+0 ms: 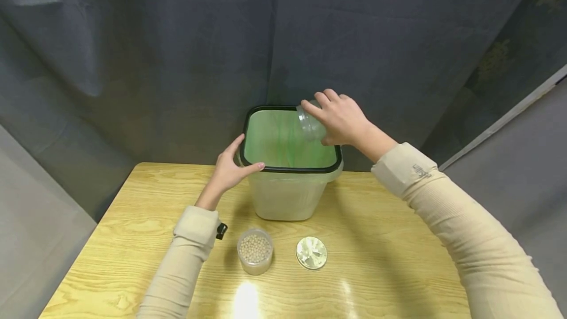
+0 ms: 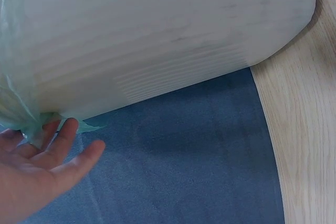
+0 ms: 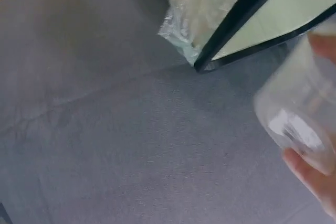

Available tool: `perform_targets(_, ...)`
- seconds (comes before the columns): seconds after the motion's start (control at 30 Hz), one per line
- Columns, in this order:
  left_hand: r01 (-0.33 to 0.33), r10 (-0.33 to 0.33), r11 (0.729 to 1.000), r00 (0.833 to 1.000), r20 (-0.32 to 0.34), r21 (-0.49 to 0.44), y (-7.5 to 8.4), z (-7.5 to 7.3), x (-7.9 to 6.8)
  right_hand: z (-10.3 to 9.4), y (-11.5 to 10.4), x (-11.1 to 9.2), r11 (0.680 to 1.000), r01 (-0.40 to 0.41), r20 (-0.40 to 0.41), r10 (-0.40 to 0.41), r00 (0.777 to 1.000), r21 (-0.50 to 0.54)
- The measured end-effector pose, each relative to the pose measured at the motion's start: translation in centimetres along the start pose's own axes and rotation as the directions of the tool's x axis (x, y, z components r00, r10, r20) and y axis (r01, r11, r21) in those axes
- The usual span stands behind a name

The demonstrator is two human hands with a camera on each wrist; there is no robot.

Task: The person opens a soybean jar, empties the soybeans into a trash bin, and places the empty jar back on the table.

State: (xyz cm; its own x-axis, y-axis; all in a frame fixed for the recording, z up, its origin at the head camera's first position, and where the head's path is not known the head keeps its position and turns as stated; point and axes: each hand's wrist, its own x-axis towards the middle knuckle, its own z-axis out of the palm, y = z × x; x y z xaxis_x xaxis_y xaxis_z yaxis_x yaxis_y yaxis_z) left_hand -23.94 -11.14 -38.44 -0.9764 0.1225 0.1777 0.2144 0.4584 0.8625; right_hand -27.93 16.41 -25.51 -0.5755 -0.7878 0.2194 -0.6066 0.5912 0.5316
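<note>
A trash bin (image 1: 283,196) with a black rim and a green liner bag stands at the table's back edge. My left hand (image 1: 228,169) rests at its front left corner, thumb on the rim, fingers along the side. In the left wrist view, these fingers touch the bag's overhanging edge (image 2: 34,129), some of them partly hidden by it. My right hand (image 1: 338,119) grips a clear plastic jar (image 1: 311,124), tipped sideways with its mouth over the bin. In the right wrist view, I see no contents in the jar (image 3: 299,124).
Nearer to me, a clear jar of small pale round balls (image 1: 255,249) stands uncovered on the wooden table (image 1: 381,260). A shiny round lid (image 1: 311,253) lies to its right. Dark grey cloth (image 1: 199,63) hangs right behind the bin.
</note>
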Motion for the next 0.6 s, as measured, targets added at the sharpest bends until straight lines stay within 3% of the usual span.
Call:
perform_targets(0.2, -0.007, 0.007, 1.0, 1.0, -0.001, -0.008, 0.0, 0.03, -0.03, -0.23, 0.02, -0.1, 0.999, -0.012, 0.003, 0.012, 1.0, -0.053)
perform_targets(0.4, -0.006, 0.006, 1.0, 1.0, -0.003, -0.006, -0.02, 0.07, 0.0, -0.21, 0.05, -0.36, 1.0, -0.01, 0.008, 0.01, 1.0, 0.009)
perform_targets(0.6, -0.006, 0.006, 1.0, 1.0, 0.0, -0.002, -0.03, 0.1, 0.07, 0.03, -0.07, -0.71, 1.0, 0.026, -0.017, -0.026, 1.0, -0.015)
